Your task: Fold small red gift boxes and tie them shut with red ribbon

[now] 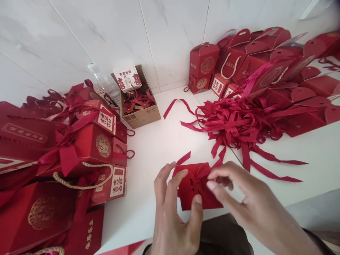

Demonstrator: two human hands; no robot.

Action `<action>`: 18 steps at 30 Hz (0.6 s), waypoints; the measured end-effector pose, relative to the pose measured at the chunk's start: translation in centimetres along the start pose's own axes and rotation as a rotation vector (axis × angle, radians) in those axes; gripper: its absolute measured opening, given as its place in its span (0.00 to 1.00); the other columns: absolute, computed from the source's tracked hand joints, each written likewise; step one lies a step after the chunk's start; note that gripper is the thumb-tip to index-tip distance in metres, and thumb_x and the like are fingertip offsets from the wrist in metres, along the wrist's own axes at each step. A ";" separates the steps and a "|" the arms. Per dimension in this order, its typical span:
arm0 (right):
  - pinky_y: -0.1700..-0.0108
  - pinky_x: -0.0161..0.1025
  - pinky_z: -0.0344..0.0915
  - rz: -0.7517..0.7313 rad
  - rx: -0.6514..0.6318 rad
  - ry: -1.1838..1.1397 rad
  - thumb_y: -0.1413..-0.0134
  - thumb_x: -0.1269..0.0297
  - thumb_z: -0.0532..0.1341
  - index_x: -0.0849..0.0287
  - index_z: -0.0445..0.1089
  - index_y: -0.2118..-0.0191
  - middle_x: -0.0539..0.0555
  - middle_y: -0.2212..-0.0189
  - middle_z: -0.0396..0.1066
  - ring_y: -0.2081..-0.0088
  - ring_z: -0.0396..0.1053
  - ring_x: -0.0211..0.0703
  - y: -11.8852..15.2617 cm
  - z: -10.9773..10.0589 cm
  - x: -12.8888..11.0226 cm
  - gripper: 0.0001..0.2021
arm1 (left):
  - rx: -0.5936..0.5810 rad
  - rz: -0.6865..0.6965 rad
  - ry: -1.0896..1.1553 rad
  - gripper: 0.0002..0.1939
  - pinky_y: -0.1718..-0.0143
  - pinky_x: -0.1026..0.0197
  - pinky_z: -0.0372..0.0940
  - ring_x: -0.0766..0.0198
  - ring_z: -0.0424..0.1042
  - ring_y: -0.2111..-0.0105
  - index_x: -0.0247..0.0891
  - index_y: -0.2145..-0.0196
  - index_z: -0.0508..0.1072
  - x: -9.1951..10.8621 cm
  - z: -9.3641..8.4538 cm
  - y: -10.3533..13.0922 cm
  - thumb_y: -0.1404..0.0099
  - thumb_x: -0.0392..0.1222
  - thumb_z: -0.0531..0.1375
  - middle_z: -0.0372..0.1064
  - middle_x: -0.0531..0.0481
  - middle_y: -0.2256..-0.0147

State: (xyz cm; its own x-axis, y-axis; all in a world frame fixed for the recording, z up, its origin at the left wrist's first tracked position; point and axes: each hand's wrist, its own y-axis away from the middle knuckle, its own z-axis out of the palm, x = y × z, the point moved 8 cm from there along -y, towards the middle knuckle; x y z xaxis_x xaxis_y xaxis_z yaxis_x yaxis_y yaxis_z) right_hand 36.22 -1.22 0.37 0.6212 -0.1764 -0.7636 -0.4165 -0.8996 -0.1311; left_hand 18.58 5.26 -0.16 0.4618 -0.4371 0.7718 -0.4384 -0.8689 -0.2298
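A small red gift box (pixel 212 202) stands at the table's near edge, with a dark red ribbon (pixel 196 182) crossing its top in a loose knot or bow. My left hand (pixel 176 212) is spread over the box's left side, its fingers apart and curved, the thumb near the front of the top. At the right side of the knot, my right hand (pixel 239 194) pinches the ribbon between thumb and forefinger. One ribbon tail sticks out past the far left corner, another past the far right. The box's lower sides are mostly hidden.
A heap of loose red ribbons (pixel 233 120) lies to the right. Behind it are red boxes (pixel 204 62) against the tiled wall. Finished-looking beribboned boxes (pixel 90 145) are piled at left. An open cardboard carton (pixel 146 118) holds red pieces and a white printed box (pixel 127 78).
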 end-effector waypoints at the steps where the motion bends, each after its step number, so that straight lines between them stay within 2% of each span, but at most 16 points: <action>1: 0.66 0.38 0.72 -0.045 -0.101 0.012 0.27 0.57 0.58 0.48 0.69 0.56 0.50 0.63 0.74 0.67 0.74 0.42 0.2 1.1 -0.7 0.05 | -0.053 0.029 -0.005 0.24 0.36 0.42 0.66 0.48 0.59 0.31 0.50 0.38 0.65 0.2 0.6 0.0 0.29 0.37 0.60 0.57 0.43 0.32; 3: 0.69 0.37 0.71 -0.093 -0.168 0.031 0.26 0.61 0.56 0.48 0.69 0.56 0.49 0.61 0.74 0.67 0.76 0.40 0.3 2.2 -1.4 0.05 | -0.143 0.081 -0.022 0.30 0.34 0.41 0.65 0.48 0.57 0.30 0.49 0.35 0.60 0.1 1.5 0.0 0.32 0.35 0.62 0.55 0.41 0.32; 5: 0.70 0.36 0.70 -0.111 -0.135 0.056 0.26 0.63 0.56 0.49 0.68 0.57 0.49 0.62 0.74 0.67 0.77 0.40 0.1 2.3 -1.4 0.05 | -0.187 0.106 -0.034 0.33 0.34 0.41 0.65 0.48 0.57 0.30 0.48 0.33 0.58 -0.2 2.0 -0.1 0.32 0.34 0.62 0.55 0.40 0.32; 11: 0.70 0.39 0.69 -0.161 -0.088 0.144 0.28 0.66 0.55 0.51 0.65 0.61 0.48 0.67 0.70 0.72 0.72 0.40 -0.1 2.6 -1.7 0.06 | -0.138 0.062 -0.013 0.28 0.35 0.45 0.68 0.54 0.61 0.33 0.49 0.34 0.59 -0.5 1.8 -0.4 0.28 0.35 0.58 0.59 0.42 0.35; 18: 0.78 0.33 0.64 -0.124 -0.038 0.168 0.40 0.70 0.58 0.50 0.61 0.66 0.45 0.72 0.68 0.77 0.65 0.37 0.0 1.6 -1.4 0.07 | -0.130 0.048 -0.002 0.26 0.35 0.46 0.67 0.55 0.61 0.33 0.48 0.34 0.59 -0.8 1.7 -0.3 0.26 0.37 0.59 0.60 0.43 0.35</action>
State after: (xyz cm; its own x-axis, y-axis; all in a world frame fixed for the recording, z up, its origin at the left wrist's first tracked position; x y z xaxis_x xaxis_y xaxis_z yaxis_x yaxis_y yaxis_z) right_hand 34.30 -0.32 0.43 0.7696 -0.1249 -0.6262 -0.3070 -0.9323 -0.1914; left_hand 19.65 5.50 -1.72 0.4391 -0.4780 0.7607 -0.5559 -0.8097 -0.1880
